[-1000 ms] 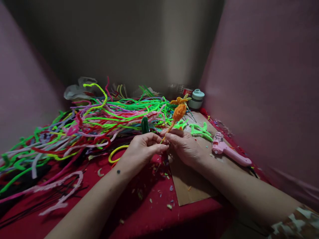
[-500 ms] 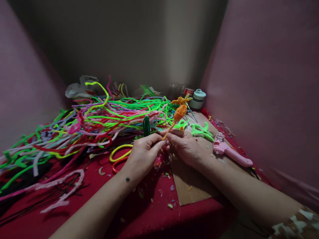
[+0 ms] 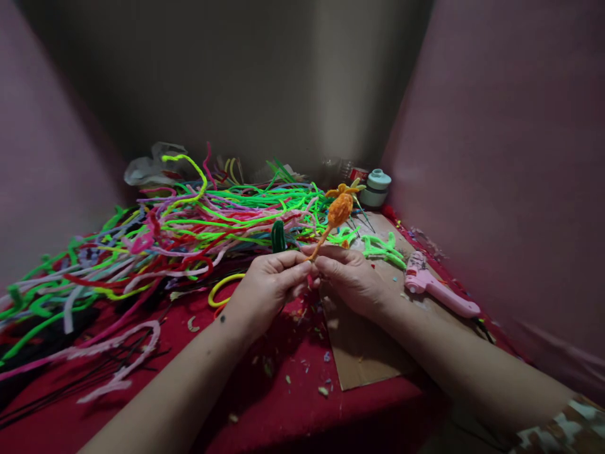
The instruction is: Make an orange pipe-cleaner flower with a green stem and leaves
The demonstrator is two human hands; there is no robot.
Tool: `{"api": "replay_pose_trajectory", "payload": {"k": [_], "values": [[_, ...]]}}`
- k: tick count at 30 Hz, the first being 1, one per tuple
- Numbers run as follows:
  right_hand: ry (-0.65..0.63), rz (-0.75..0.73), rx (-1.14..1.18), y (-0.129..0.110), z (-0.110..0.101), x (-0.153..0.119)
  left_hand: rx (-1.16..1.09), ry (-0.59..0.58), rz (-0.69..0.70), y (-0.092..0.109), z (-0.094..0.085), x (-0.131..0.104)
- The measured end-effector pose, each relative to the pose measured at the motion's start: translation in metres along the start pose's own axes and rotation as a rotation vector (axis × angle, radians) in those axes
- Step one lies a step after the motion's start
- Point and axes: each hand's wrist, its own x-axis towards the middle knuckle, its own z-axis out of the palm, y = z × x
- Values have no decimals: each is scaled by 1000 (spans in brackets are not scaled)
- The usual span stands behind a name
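An orange fuzzy piece (image 3: pixel 339 210) with a rounded head and a thin stem tilts up and to the right above my hands. Its lower stem end is pinched by my left hand (image 3: pixel 276 280), fingers closed. My right hand (image 3: pixel 347 277) is closed on the same stem from the right, with its fingertips almost touching those of my left hand. Just behind the rounded head is an orange and yellow petalled piece (image 3: pixel 345 189). A dark green loop (image 3: pixel 278 236) stands beyond my left hand.
A big heap of coloured pipe cleaners (image 3: pixel 222 214) spreads across the back and left. Yellow-handled scissors (image 3: pixel 218 290) lie by my left wrist. To the right are cardboard (image 3: pixel 363 353), a pink glue gun (image 3: pixel 439 291), bright green pieces (image 3: pixel 382 247) and a light blue-lidded jar (image 3: pixel 375 188).
The orange piece has turned slightly, its rounded head a little lower and further left. My left hand has shifted slightly left and covers more of the scissors' handles.
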Motion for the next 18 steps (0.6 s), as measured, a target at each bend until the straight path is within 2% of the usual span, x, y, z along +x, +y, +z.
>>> {"api": "replay_pose_trajectory", "payload": {"k": [5, 11, 14, 18], "values": [[-61, -2, 42, -5, 2, -1, -320, -83, -157, -6, -2, 2], [-87, 42, 116, -3, 4, 2, -356, -202, -228, -6, -6, 3], [-40, 26, 107, -1, 3, 2, -143, -131, -127, -3, -4, 2], [59, -18, 31, 0, 4, 0, 417, 154, 178, -12, -1, 0]]}}
